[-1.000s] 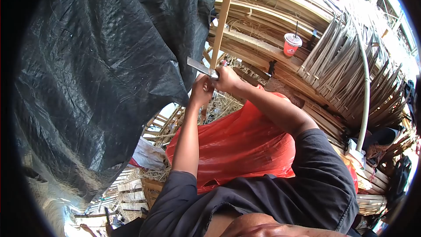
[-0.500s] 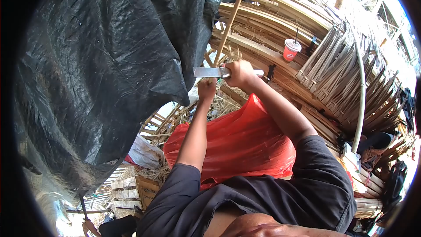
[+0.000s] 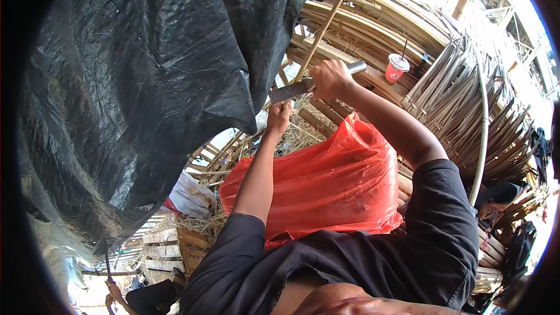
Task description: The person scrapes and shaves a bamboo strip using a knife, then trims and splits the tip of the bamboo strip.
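Observation:
My right hand [image 3: 332, 79] is wrapped round the metal handle of a broad-bladed knife [image 3: 289, 91]. Its blade points left and slants down, lying just above my left hand [image 3: 279, 118]. The fingers of that hand are closed at the lower end of a long, thin bamboo pole [image 3: 326, 26], which rises up and to the right. Part of the pole passes behind the blade, so the exact contact there is hidden. Below my forearms, a large red plastic sheet or bag [image 3: 326, 181] bulges in front of my body.
A black tarp [image 3: 146, 81] hangs on the left. Stacked bamboo slats [image 3: 385, 11] stand at upper right, with a lidded cup of red drink [image 3: 396, 68] on them. Woven leaf thatch [image 3: 461, 105] lies further right. Another person's arm [image 3: 116, 293] shows at lower left.
My right hand has moved up and right relative to my left, and the knife has gone from nearly level to tilted, handle end higher. The view has shifted slightly.

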`<move>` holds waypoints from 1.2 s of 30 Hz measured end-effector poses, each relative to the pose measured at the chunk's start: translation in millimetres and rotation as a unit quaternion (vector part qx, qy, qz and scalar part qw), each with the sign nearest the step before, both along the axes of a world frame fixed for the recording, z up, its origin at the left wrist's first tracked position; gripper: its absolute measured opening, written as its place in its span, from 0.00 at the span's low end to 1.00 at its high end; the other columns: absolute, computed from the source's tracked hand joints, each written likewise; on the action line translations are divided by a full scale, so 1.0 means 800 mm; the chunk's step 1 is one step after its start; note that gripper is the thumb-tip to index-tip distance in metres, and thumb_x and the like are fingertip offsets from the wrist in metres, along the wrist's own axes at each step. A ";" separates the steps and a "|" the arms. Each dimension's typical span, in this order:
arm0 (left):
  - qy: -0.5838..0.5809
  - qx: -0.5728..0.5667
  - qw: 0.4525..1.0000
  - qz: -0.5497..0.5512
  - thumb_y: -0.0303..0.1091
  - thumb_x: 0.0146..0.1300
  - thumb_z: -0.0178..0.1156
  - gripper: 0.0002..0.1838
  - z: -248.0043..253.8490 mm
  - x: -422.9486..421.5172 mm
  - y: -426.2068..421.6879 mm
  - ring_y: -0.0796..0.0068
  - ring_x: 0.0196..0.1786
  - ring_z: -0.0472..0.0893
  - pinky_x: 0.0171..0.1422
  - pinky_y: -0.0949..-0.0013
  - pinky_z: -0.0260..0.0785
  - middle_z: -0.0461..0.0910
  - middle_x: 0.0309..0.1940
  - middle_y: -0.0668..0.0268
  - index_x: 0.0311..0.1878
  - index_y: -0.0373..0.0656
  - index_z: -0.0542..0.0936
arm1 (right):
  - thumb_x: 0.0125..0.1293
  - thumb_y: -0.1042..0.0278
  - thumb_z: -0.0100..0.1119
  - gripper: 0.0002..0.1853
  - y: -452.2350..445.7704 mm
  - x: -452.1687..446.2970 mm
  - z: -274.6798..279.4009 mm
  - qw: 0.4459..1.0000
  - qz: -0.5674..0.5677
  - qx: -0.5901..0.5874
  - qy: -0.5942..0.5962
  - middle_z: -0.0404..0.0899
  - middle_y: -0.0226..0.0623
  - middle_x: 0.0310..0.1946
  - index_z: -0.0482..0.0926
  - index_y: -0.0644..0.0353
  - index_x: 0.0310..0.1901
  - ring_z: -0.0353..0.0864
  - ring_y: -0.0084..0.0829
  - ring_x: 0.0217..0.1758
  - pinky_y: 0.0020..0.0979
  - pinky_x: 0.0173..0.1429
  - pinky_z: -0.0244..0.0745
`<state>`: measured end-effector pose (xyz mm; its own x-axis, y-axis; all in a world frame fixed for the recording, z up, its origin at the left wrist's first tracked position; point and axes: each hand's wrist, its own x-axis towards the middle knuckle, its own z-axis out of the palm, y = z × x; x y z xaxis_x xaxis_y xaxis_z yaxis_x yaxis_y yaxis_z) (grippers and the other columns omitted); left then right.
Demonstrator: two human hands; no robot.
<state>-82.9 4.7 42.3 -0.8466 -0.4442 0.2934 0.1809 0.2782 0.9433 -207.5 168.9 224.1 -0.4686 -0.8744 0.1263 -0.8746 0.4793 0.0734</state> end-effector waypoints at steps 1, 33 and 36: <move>-0.014 0.000 1.000 -0.007 0.43 0.74 0.58 0.24 0.006 -0.003 -0.004 0.86 0.22 0.61 0.27 0.67 0.51 0.63 0.16 0.78 0.21 0.43 0.69 | 0.43 0.60 0.68 0.11 -0.003 -0.005 0.002 1.000 -0.004 -0.018 0.017 0.86 0.41 0.26 0.88 0.55 0.29 0.89 0.41 0.33 0.40 0.38 0.84; -0.060 0.080 0.995 -0.032 0.42 0.71 0.61 0.25 -0.029 0.035 -0.016 0.88 0.22 0.57 0.26 0.68 0.46 0.59 0.15 0.82 0.17 0.48 0.66 | 0.61 0.57 0.59 0.18 0.019 -0.064 0.153 0.982 -0.180 -0.052 0.012 0.88 0.42 0.42 0.87 0.54 0.50 0.90 0.35 0.45 0.37 0.45 0.86; -0.039 0.085 0.995 -0.034 0.42 0.72 0.60 0.24 -0.039 0.029 -0.001 0.87 0.22 0.57 0.27 0.67 0.46 0.61 0.16 0.82 0.19 0.46 0.67 | 0.62 0.60 0.57 0.22 0.015 -0.020 0.104 0.980 -0.058 0.180 0.054 0.86 0.40 0.50 0.82 0.47 0.59 0.89 0.34 0.48 0.39 0.47 0.87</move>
<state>-59.6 4.3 10.9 -0.8936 -0.4227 0.1512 0.1188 0.1021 0.9876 -223.2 180.6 307.2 -0.5690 -0.8126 -0.1260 -0.7930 0.5017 0.3456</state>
